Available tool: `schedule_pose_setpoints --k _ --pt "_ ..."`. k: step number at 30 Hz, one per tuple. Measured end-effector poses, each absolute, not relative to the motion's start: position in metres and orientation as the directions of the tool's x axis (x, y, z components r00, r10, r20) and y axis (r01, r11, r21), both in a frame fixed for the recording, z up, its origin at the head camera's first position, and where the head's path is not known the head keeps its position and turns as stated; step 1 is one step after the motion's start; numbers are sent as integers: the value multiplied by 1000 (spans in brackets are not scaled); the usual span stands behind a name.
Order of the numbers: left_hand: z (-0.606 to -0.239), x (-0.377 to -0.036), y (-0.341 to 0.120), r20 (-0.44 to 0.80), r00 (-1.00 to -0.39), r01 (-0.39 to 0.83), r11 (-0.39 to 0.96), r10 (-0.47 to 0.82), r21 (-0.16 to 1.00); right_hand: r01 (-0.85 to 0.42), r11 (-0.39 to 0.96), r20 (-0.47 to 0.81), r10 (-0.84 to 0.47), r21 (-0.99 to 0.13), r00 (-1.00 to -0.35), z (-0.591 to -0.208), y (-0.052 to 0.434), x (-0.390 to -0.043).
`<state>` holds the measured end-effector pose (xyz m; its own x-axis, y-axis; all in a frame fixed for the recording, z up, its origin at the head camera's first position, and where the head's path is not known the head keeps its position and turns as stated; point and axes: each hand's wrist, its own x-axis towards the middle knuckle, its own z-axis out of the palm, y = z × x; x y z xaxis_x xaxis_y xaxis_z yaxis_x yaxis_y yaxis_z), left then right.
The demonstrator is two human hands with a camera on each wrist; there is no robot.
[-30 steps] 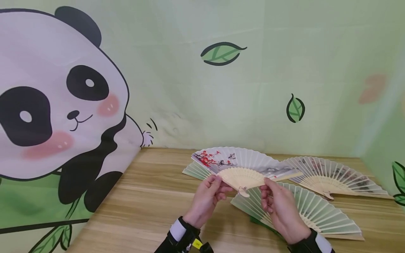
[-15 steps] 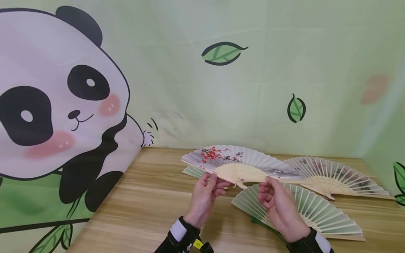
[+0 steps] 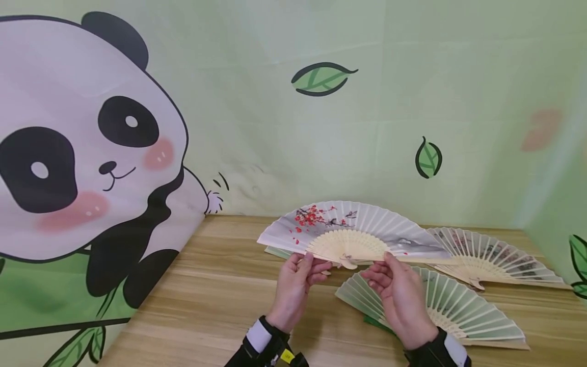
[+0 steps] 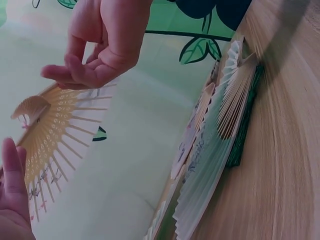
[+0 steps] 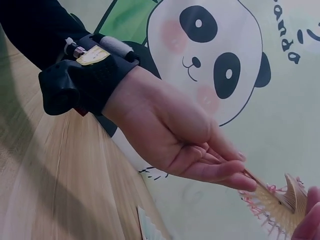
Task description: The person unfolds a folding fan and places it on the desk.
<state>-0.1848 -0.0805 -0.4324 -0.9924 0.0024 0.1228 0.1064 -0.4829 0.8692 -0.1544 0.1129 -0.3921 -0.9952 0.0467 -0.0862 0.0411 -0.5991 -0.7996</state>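
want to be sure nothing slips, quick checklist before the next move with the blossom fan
1. Left hand grip on the blossom fan, at its left guard: ok.
2. Right hand grip near the pivot: ok.
3. Fan fully spread: ok.
4. Fan lifted off the table: ok.
5. Green fan lies open right under the right hand, little room to set down: not ok.
6. Pivot rivet sound: cannot tell.

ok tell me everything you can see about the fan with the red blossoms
The fan is spread fully open and held above the wooden table, clear of the other fans lying there. Its pale pleated leaf shows red blossoms on a dark branch; pierced light wooden ribs meet at a pivot. The left hand and right hand pinch its outer ribs.
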Motion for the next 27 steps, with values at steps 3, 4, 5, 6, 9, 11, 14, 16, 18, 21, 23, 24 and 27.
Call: schedule_pose_setpoints --k 3,4,5,6,9,11,14,16,18,21,23,24,27 --pt "-431 -184 -81 112 -994 96 -484 3 870 13 -598 -83 90 -801 -992 -394 107 -155" --pt "-430 -184 -81 109 -994 94 -487 2 868 4 -601 -82 102 -800 -991 -395 105 -156" --pt "-430 -183 -81 108 -994 95 -490 0 867 -1 -603 -85 114 -797 -990 -395 102 -156" --pt "-429 -183 -81 109 -994 97 -491 -5 865 -4 -609 -87 121 -793 -989 -396 100 -156" --pt "-428 -182 -82 109 -994 106 -500 -24 859 -10 -628 -97 136 -778 -986 -397 94 -158" --pt "-428 -182 -83 109 -993 113 -507 -38 855 -8 -635 -103 137 -772 -985 -397 90 -161" --pt "-427 -182 -88 93 -994 112 -529 -64 841 -9 -634 -102 138 -774 -985 -398 82 -165" --pt "-426 -183 -93 85 -994 111 -545 -73 831 -11 -624 -94 136 -781 -986 -397 76 -168" --pt "-425 -185 -99 80 -993 116 -561 -88 820 -7 -618 -97 135 -786 -986 -396 68 -170" --pt "-424 -189 -111 91 -989 139 -558 -113 818 5 -634 -110 126 -773 -986 -394 54 -175" --pt "-425 -191 -120 99 -984 165 -552 -149 817 24 -658 -135 118 -753 -984 -395 42 -178" --pt "-426 -193 -126 99 -980 178 -548 -170 818 32 -670 -144 113 -742 -983 -396 35 -180" --pt "-429 -197 -146 95 -969 208 -542 -229 814 47 -705 -172 107 -708 -979 -400 9 -185"
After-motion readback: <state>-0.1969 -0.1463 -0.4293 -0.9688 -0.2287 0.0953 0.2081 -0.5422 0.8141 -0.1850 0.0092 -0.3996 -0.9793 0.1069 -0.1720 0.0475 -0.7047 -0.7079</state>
